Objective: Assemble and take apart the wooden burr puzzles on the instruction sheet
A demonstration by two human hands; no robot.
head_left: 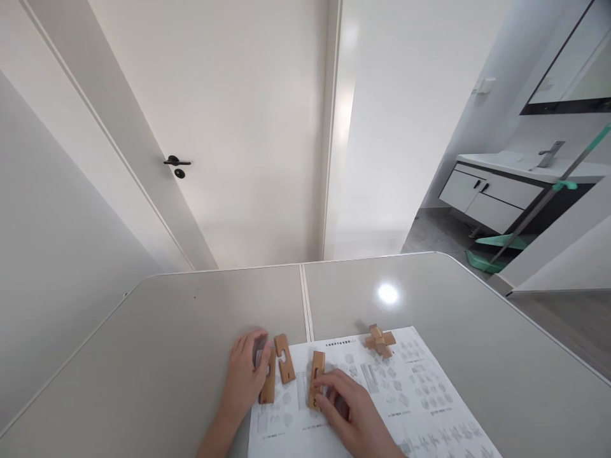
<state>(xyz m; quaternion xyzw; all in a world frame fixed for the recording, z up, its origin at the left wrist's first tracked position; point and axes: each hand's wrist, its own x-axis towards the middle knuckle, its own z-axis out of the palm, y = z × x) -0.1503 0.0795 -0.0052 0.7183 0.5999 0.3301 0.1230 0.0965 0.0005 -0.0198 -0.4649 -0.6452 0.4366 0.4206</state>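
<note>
My left hand (pixel 245 369) curls at the left edge of the sheet, thumb and fingers around the upper part of a notched wooden puzzle piece (pixel 268 389). The hand hides part of that piece. Just right of it lies a second wooden piece (pixel 285 360) with a cut-out and a mark, touched by neither hand. My right hand (pixel 347 407) has thumb and fingertips on the right side of a slotted wooden piece (pixel 317 372), marked with what looks like a 2. An assembled cross-shaped wooden puzzle (pixel 380 341) sits near the top of the printed paper sheet (pixel 386 420).
The grey table (pixel 157 375) has a seam (pixel 305 302) down its middle and rounded far corners. Beyond it stand a white door (pixel 248 127) with a black handle (pixel 177 161), and at right a washbasin cabinet (pixel 496 194) with a green dustpan (pixel 487 259).
</note>
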